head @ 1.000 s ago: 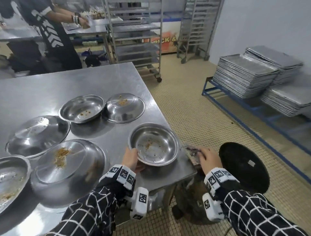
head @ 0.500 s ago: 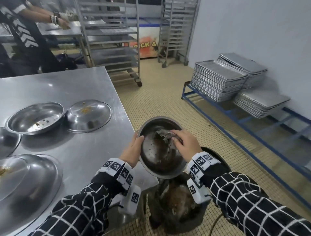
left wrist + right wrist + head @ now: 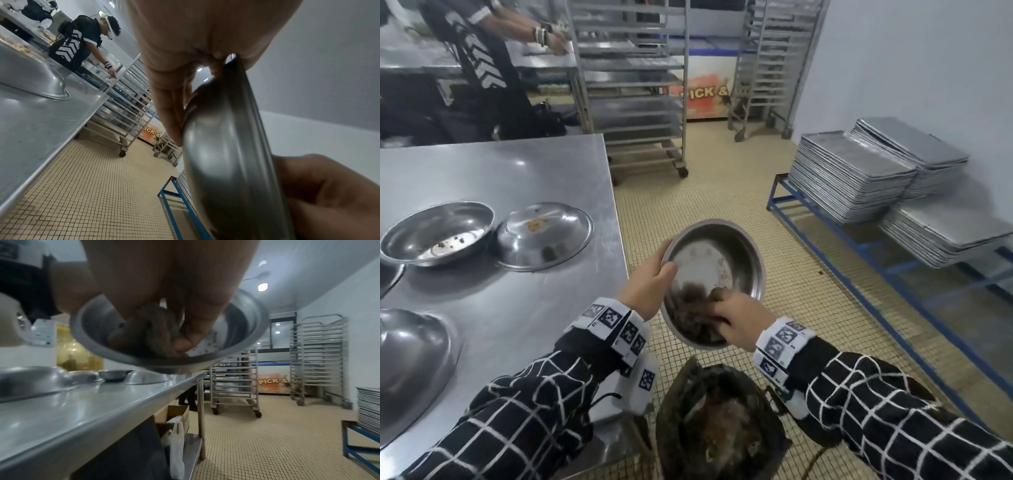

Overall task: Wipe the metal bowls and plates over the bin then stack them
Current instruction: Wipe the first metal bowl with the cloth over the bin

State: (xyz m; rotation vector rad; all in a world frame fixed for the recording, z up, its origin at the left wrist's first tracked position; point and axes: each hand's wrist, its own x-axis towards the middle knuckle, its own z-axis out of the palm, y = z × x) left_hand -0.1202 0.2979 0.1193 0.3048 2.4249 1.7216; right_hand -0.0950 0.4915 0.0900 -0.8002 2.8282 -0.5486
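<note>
My left hand (image 3: 650,281) grips the rim of a metal bowl (image 3: 717,253), thumb inside and fingers behind, tilting it toward me above the dark bin (image 3: 719,425). My right hand (image 3: 726,313) holds a dark crumpled cloth (image 3: 690,301) pressed against the bowl's lower inside. The right wrist view shows the cloth (image 3: 148,331) bunched under my fingers inside the bowl (image 3: 236,344), with crumbs on the wall. The bowl's outside (image 3: 224,146) fills the left wrist view. An upright dirty bowl (image 3: 436,233) and an overturned plate (image 3: 544,236) sit on the steel table (image 3: 524,308).
More overturned metal dishes (image 3: 410,356) lie at the table's left edge. Wheeled tray racks (image 3: 633,85) stand behind the table. Stacked baking trays (image 3: 852,178) rest on a blue frame at the right. Another person (image 3: 479,58) works at a far counter.
The bowl went from the table's corner to above the bin, lifted by my left hand. My right hand brought the cloth into it and has swept from the upper part to the lower part.
</note>
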